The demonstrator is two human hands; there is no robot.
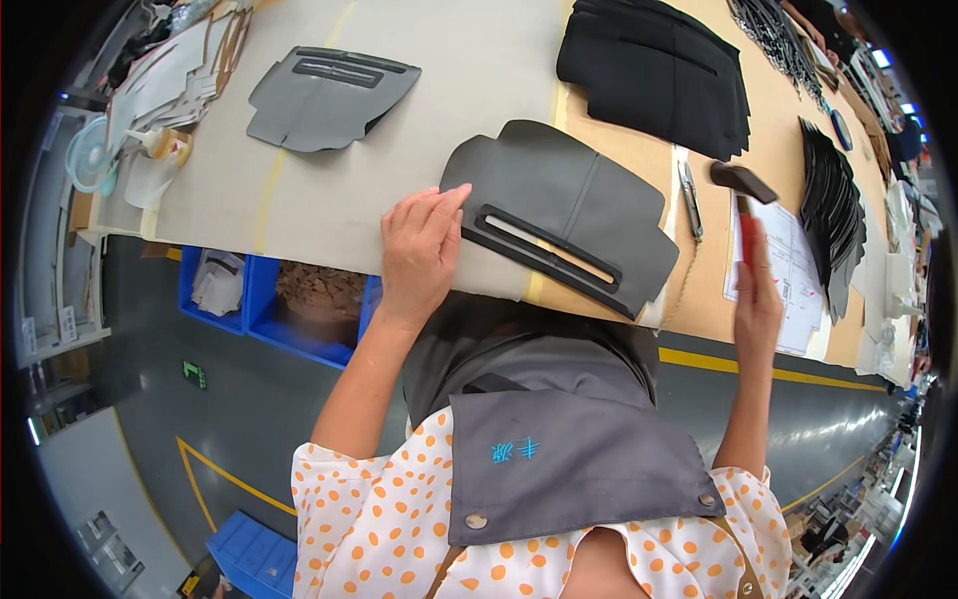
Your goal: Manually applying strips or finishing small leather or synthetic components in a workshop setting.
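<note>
Leather panel [569, 205] under left hand [419, 250], hammer [743, 200] in right grip [758, 299]

Orange-dotted white blouse, grey apron, snap buttons

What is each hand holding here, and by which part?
The right hand grips a hammer by its red handle. The left hand holds nothing; it lies flat on the dark leather piece.

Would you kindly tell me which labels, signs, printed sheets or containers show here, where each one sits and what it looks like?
Printed paper sheet: on the bench beside the right hand, white with dark print.
Floor sign: small green rectangle on the grey floor at left.
Apron emblem: light blue marks on the grey apron.
Blue bins: open plastic boxes under the bench edge near the left hand.
Tape roll: tan, far left on the bench.
</note>
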